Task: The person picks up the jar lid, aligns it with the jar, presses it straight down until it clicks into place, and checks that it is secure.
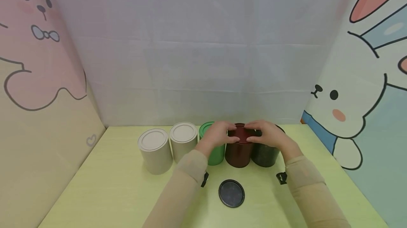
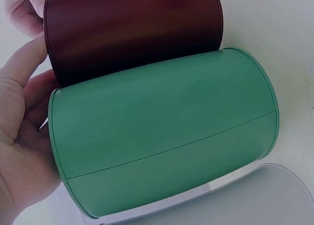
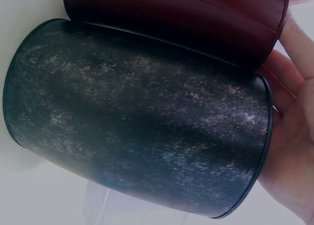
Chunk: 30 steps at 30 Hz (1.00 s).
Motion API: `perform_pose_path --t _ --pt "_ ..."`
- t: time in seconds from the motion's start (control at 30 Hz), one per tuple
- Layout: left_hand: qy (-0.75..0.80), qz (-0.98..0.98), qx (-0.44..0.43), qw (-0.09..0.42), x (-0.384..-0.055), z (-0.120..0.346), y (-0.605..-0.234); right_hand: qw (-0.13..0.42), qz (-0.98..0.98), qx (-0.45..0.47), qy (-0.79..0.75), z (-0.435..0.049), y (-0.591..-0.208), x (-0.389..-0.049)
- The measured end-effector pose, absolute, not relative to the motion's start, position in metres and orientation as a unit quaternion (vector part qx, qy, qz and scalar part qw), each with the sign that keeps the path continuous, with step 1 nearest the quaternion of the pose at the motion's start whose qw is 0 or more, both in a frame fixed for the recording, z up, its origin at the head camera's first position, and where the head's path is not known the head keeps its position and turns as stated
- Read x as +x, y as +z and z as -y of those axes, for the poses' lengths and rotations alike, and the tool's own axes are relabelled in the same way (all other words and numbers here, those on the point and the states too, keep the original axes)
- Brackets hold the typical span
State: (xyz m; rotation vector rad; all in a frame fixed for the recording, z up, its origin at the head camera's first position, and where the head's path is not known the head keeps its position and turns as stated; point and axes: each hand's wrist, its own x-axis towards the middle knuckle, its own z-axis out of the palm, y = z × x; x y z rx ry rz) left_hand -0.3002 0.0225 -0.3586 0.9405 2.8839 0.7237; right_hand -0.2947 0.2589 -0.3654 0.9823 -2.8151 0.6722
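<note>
A dark red can [image 1: 239,155] with a dark red lid [image 1: 243,133] stands upright in a row of cans. My left hand [image 1: 217,136] holds the left side of its lid, thumb at the near rim and fingers toward the far rim. Mirroring it, my right hand [image 1: 268,136] grips the lid's right side. Beneath my left hand is the green can [image 2: 162,131], pressed close to the red one. The speckled black can [image 3: 142,117] stands under my right hand, which hides most of its top in the head view.
Two off-white lidded cans, the left can [image 1: 156,154] and its neighbour [image 1: 182,145], continue the row leftward. A round black lid [image 1: 231,193] lies on the pale yellow table [image 1: 105,185] between my forearms. A white cloth wall [image 1: 197,62] rises behind.
</note>
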Motion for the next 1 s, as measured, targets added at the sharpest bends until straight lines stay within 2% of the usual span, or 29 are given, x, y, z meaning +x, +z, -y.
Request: perform_pose_path --t 0.43,1.0 --pt "0.21 -0.921 0.327 0.004 -0.304 -0.0186 -0.3645 0.051 0.917 0.325 0.225 -0.2623 -0.3704 -0.2965" --pt "0.186 -0.922 0.34 0.008 -0.3027 -0.0157 -0.3626 0.035 0.915 0.336 0.222 -0.2632 -0.3667 -0.2978"
